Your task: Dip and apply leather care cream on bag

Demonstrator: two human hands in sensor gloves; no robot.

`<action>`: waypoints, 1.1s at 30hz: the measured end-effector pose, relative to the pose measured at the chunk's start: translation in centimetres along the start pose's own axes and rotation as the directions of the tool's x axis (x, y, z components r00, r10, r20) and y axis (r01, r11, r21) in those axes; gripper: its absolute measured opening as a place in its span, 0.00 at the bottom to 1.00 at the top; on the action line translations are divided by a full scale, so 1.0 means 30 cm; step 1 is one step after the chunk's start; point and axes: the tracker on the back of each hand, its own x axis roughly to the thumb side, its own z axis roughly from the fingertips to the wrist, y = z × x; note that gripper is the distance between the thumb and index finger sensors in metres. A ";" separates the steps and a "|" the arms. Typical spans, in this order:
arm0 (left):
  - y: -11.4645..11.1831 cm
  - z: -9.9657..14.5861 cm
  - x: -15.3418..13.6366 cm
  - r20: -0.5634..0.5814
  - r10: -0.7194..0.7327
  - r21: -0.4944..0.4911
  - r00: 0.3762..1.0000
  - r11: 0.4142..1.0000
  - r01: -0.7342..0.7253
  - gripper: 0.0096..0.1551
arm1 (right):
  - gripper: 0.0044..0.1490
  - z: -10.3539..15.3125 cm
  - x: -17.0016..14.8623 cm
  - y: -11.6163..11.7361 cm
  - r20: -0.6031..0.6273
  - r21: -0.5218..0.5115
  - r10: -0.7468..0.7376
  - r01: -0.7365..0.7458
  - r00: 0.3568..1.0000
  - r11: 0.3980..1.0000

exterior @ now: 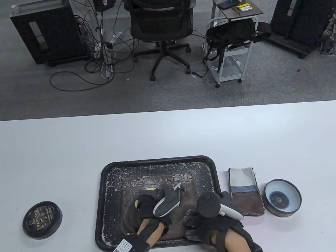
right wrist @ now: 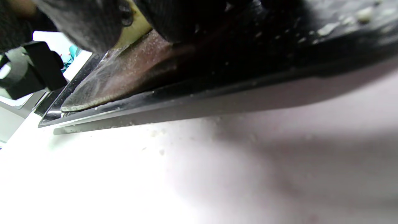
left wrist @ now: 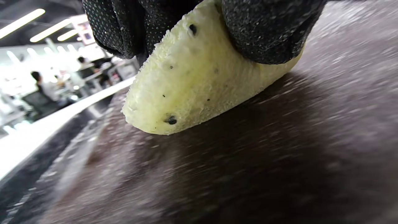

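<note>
A brown leather bag [exterior: 176, 227] lies flat in a black tray [exterior: 156, 161] at the table's near edge. My left hand [exterior: 148, 196] grips a pale yellow sponge [exterior: 150, 189] and presses it onto the bag's top. In the left wrist view, gloved fingers [left wrist: 264, 31] squeeze the sponge [left wrist: 192, 87] against the leather [left wrist: 248, 155]. My right hand [exterior: 193, 223] sits with curled fingers on the bag's near right corner. In the right wrist view, its fingers [right wrist: 87, 18] bear down on the leather [right wrist: 124, 77] above the tray's rim [right wrist: 217, 90].
The open cream tin [exterior: 282, 198] stands right of the tray, its black lid [exterior: 42, 220] far left on the white table. A leather and cloth swatch [exterior: 245, 191] lies between tray and tin. An office chair and a cart stand beyond the table.
</note>
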 end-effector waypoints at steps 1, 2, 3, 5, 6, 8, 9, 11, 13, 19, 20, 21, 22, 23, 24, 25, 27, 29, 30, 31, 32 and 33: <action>0.006 0.005 0.009 0.032 0.022 0.014 0.999 1.000 -0.023 0.29 | 0.44 0.000 -0.001 -0.002 0.001 -0.001 -0.004 0.004 1.000 1.000; 0.012 0.008 0.018 0.062 0.053 0.036 0.997 0.998 -0.055 0.29 | 0.44 0.001 -0.002 -0.004 0.002 -0.004 -0.010 0.010 1.000 1.000; 0.018 0.015 0.022 0.079 0.078 0.044 0.994 0.996 -0.082 0.29 | 0.44 0.001 -0.004 -0.005 0.003 -0.003 -0.015 0.015 1.000 1.000; 0.025 0.021 0.032 0.124 0.135 0.067 0.983 0.987 -0.144 0.29 | 0.44 0.002 -0.005 -0.005 0.005 -0.003 -0.023 0.023 1.000 1.000; 0.027 0.021 0.037 0.158 0.168 0.081 0.973 0.980 -0.182 0.28 | 0.44 0.001 -0.006 -0.005 0.005 -0.003 -0.025 0.025 1.000 1.000; 0.028 0.023 0.042 0.209 0.239 0.089 0.948 0.961 -0.262 0.28 | 0.44 0.001 -0.006 -0.005 0.006 -0.002 -0.026 0.026 1.000 1.000; 0.026 0.024 0.045 0.236 0.282 0.091 0.930 0.946 -0.310 0.29 | 0.44 0.001 -0.005 -0.005 0.006 -0.002 -0.025 0.025 1.000 1.000; 0.019 0.025 0.054 0.278 0.338 0.087 0.899 0.923 -0.374 0.29 | 0.44 0.001 -0.006 -0.005 0.006 -0.001 -0.025 0.025 1.000 1.000; 0.016 0.026 0.059 0.301 0.346 0.091 0.889 0.917 -0.387 0.28 | 0.44 0.001 -0.006 -0.004 0.006 0.000 -0.025 0.025 1.000 1.000; 0.007 0.025 0.067 0.399 0.413 0.057 0.818 0.880 -0.472 0.30 | 0.44 0.000 -0.006 -0.004 0.006 0.001 -0.024 0.024 1.000 1.000; 0.006 0.025 0.068 0.413 0.412 0.055 0.812 0.879 -0.474 0.30 | 0.44 0.000 -0.006 -0.004 0.006 0.001 -0.024 0.024 1.000 1.000; 0.006 0.027 0.070 0.436 0.415 0.048 0.798 0.875 -0.481 0.30 | 0.44 0.000 -0.006 -0.004 0.006 0.001 -0.024 0.024 1.000 1.000; 0.007 0.028 0.071 0.459 0.422 0.040 0.782 0.869 -0.493 0.30 | 0.44 0.000 -0.006 -0.004 0.006 0.001 -0.024 0.024 1.000 1.000; 0.007 0.029 0.076 0.493 0.438 0.015 0.752 0.860 -0.510 0.30 | 0.44 0.000 -0.006 -0.004 0.006 0.001 -0.024 0.024 1.000 1.000; 0.006 0.031 0.079 0.512 0.444 0.000 0.735 0.856 -0.517 0.30 | 0.44 0.000 -0.006 -0.004 0.006 0.002 -0.024 0.024 1.000 1.000; 0.006 0.033 0.082 0.525 0.440 -0.003 0.729 0.857 -0.516 0.30 | 0.44 -0.001 -0.006 -0.003 0.005 0.003 -0.025 0.025 1.000 1.000; 0.005 0.034 0.082 0.525 0.429 0.005 0.735 0.862 -0.507 0.30 | 0.44 -0.001 -0.007 -0.002 0.005 0.005 -0.028 0.028 1.000 1.000; 0.000 0.029 0.085 0.539 0.429 -0.047 0.725 0.875 -0.483 0.32 | 0.44 -0.001 -0.007 -0.002 0.005 0.005 -0.028 0.028 1.000 1.000; -0.006 0.028 0.089 0.540 0.425 -0.086 0.727 0.886 -0.455 0.34 | 0.44 -0.001 -0.007 -0.002 0.004 0.005 -0.027 0.027 1.000 1.000; -0.014 0.027 0.094 0.541 0.418 -0.122 0.730 0.897 -0.424 0.35 | 0.44 -0.001 -0.007 -0.002 0.003 0.005 -0.025 0.025 1.000 1.000; -0.019 0.028 0.096 0.543 0.417 -0.138 0.729 0.900 -0.413 0.36 | 0.44 -0.001 -0.007 -0.002 0.002 0.006 -0.024 0.024 1.000 1.000; -0.022 0.027 0.098 0.545 0.423 -0.140 0.724 0.897 -0.419 0.37 | 0.44 -0.001 -0.006 -0.001 0.001 0.005 -0.022 0.022 1.000 1.000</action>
